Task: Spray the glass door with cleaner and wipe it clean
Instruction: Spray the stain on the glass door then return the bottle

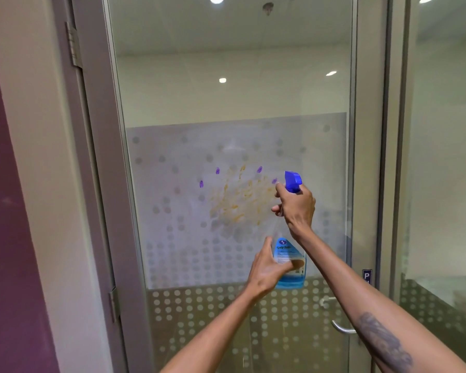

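From my head camera, the glass door (234, 90) stands shut in front of me, its frosted band smeared with a yellow-orange stain (240, 203) ringed by a few purple marks (217, 170). My right hand (296, 208) is wrapped around the neck of the spray bottle (289, 261), fingers by the blue trigger head (293, 181); my left hand (269, 267) grips the bottle's lower body, so both hands are clamped on it. I judge the nozzle sits close to the glass and right of the stain, so a squeeze could miss it or run down towards the door handle (342, 329). I see no cloth, so the cleaner may drip before I can wipe.
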Demonstrator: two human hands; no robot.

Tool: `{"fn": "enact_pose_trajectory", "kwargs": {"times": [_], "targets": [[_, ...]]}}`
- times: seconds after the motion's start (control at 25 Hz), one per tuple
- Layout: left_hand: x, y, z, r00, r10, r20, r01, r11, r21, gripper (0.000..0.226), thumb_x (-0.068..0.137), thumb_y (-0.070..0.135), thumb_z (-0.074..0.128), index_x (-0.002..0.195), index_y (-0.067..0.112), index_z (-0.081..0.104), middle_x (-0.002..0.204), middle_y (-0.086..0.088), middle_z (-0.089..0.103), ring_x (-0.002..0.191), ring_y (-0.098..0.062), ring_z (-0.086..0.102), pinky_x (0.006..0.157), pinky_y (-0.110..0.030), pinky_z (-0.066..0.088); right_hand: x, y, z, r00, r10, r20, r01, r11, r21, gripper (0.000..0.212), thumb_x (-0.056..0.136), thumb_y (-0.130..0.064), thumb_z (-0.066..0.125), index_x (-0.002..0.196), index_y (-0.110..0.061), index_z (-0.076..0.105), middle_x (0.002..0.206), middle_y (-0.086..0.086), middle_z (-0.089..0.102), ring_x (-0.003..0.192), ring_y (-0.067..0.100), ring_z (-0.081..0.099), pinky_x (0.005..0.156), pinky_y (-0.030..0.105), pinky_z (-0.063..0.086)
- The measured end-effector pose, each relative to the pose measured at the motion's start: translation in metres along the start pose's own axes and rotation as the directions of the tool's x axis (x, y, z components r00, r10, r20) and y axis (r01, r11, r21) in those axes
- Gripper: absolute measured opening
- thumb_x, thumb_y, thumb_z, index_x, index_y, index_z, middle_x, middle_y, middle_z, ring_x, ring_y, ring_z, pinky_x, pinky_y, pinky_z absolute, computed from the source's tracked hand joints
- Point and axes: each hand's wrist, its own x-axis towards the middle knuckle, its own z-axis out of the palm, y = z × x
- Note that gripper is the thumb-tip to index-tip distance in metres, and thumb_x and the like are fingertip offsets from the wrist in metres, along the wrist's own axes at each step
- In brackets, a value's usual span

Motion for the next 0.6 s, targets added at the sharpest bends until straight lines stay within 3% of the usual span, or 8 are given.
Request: {"fn": "enact_pose_trajectory", "kwargs": {"times": [0.08, 0.24, 0.32, 0.44, 0.6], "targets": [[0.001, 0.002, 0.001, 1.0, 0.014, -0.004, -0.014, 1.0, 0.006, 0.051, 0.08, 0.042, 0.082, 0.104, 0.018, 0.043, 0.095, 0.003, 0.068, 0.078, -0.013, 0.064, 0.065, -0.027, 0.055, 0.002, -0.001, -0.001, 1.0, 0.017, -0.014, -0.017, 1.0, -0.005, 0.029, 0.084, -0.037, 0.067, 0.072, -0.011, 0.061, 0.061, 0.003, 0.07, 0.047, 0.021, 0.072, 0.073, 0.056, 0.063], [0.006, 0.002, 0.0, 0.999, 0.025, -0.021, -0.025, 1.0, -0.006, 0.051, 0.079, 0.04, 0.081, 0.107, 0.021, 0.043, 0.094, 0.003, 0.068, 0.079, -0.015, 0.065, 0.071, -0.036, 0.059, 0.0, -0.004, 0.001, 0.999, 0.037, -0.028, -0.038, 0.998, -0.056, 0.031, 0.085, -0.037, 0.062, 0.064, -0.015, 0.056, 0.04, -0.005, 0.058, 0.052, 0.023, 0.074, 0.079, 0.051, 0.062], [0.006, 0.0, -0.003, 0.999, 0.027, -0.023, -0.027, 1.0, 0.013, 0.049, 0.078, 0.041, 0.08, 0.105, 0.023, 0.043, 0.092, 0.005, 0.068, 0.08, -0.016, 0.066, 0.075, -0.039, 0.061, 0.0, -0.003, 0.003, 0.999, 0.04, -0.024, -0.04, 0.999, -0.003, 0.029, 0.085, -0.037, 0.065, 0.068, -0.014, 0.061, 0.051, -0.006, 0.065, 0.05, 0.023, 0.073, 0.075, 0.052, 0.063], [0.002, -0.004, -0.011, 0.999, 0.036, -0.026, -0.036, 0.999, 0.026, 0.044, 0.08, 0.04, 0.08, 0.1, 0.026, 0.043, 0.089, 0.009, 0.064, 0.075, -0.009, 0.061, 0.067, -0.027, 0.054, -0.002, -0.003, 0.011, 0.999, 0.033, 0.02, -0.033, 0.999, 0.007, 0.026, 0.087, -0.037, 0.067, 0.079, -0.012, 0.066, 0.071, -0.007, 0.074, 0.048, 0.022, 0.073, 0.072, 0.05, 0.062], [0.0, -0.006, -0.034, 0.998, 0.026, -0.06, -0.026, 1.0, -0.002, 0.047, 0.08, 0.038, 0.082, 0.105, 0.021, 0.047, 0.093, 0.008, 0.068, 0.077, -0.006, 0.064, 0.066, -0.023, 0.054, -0.011, -0.016, 0.033, 0.996, -0.006, 0.088, 0.005, 1.0, 0.01, 0.022, 0.084, -0.029, 0.067, 0.078, -0.007, 0.066, 0.069, -0.006, 0.072, 0.048, 0.023, 0.073, 0.067, 0.05, 0.062]]}}
